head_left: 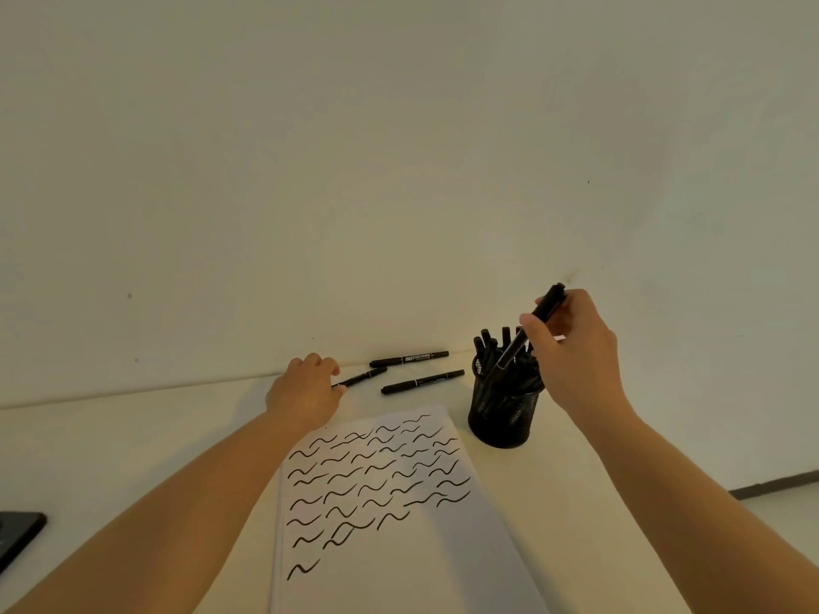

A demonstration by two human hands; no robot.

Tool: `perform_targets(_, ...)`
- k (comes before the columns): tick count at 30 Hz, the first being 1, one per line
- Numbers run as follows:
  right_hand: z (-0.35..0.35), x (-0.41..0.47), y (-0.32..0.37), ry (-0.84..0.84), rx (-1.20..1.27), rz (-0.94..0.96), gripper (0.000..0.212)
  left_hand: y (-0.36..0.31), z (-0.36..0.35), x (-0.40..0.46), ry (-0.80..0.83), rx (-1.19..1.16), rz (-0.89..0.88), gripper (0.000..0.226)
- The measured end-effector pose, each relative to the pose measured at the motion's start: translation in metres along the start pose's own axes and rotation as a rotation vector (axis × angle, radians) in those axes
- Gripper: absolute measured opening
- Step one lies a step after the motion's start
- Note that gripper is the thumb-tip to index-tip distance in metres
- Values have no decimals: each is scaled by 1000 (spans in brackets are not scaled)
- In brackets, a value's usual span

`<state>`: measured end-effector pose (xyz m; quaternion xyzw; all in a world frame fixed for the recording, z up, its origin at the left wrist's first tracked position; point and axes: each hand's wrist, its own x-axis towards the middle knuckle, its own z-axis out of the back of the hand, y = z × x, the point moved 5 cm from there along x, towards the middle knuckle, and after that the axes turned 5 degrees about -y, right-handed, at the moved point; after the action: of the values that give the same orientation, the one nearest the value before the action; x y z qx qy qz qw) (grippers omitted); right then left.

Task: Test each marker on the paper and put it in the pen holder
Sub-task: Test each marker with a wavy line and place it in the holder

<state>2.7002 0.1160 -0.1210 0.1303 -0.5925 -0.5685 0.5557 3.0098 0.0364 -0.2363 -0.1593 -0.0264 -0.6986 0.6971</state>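
Right hand [576,352] fingers pinching black marker [525,334], tilted, lower end inside mesh pen holder [503,418]. Left hand [306,389] fingers curled on another marker [361,377] at 11 o'clock from paper [385,502].

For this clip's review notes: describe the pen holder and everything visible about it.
The pen holder is a black cylindrical cup that looks like metal mesh, standing upright on the pale table just right of the paper's far corner, near the wall. It is crowded with black markers standing on end, their tips poking above the rim. The right hand holds another black marker tilted, its lower end dipping in among them. The hand itself seems not to touch the cup.
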Motion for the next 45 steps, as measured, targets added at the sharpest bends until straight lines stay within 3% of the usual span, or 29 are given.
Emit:
perform_targets(5, -7, 3, -10, 13, -71, 34, 16, 4, -13, 7, 70, 50, 31, 32)
perform_targets(12, -29, -7, -20, 143, -307, 186, 46, 8, -24, 5, 27, 16, 53, 28)
perform_targets(21, -47, -18, -25, 170, -637, 410, 40, 12, -28, 4, -21, -2, 85, 28)
perform_targets(28, -49, -22, -24, 186, -715, 431, 42, -3, -3, -10, -46, -191, 77, 25)
perform_targets(31, -46, -27, -14, 140, -734, 439, 43, -22, 11, -26, 16, -423, 80, 17)
perform_targets(35, -37, -45, 14, -50, -523, 483, 35, -50, 39, -64, 39, -763, 50, 18)
perform_targets(40, -48, -83, 15, 257, -93, 104, 12, -60, 55, -120, 49, -965, 21, 21)
perform_targets(45, -69, -136, 15, 524, 158, -168, 15, -63, 55, -169, 116, -924, -49, 21)
